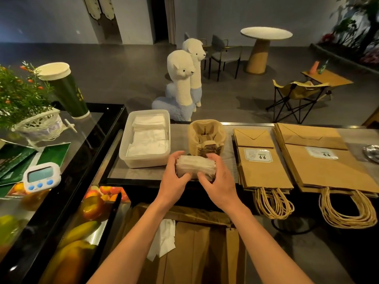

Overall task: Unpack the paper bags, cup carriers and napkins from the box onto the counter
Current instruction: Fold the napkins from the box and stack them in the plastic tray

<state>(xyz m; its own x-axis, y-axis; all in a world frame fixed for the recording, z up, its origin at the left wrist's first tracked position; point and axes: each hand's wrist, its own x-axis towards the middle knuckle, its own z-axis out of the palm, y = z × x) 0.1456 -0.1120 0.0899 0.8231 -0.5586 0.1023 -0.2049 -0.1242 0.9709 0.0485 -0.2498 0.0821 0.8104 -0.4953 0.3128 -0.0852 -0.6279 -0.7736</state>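
Both hands [173, 177] [220, 181] clasp napkin stack [195, 167] — between palms.

I count two stacks of paper bags [264, 160] [328, 160], one stack of cup carriers [207, 138], one napkin tub [143, 160], one napkin bundle [195, 168], two plush alpacas [180, 78] [194, 56], one timer [41, 177].

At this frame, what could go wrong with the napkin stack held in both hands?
The napkin stack, pinched between left hand and right hand, might fan out and slip off the counter edge. It is close to the cup carriers, so a forward push may tip them.
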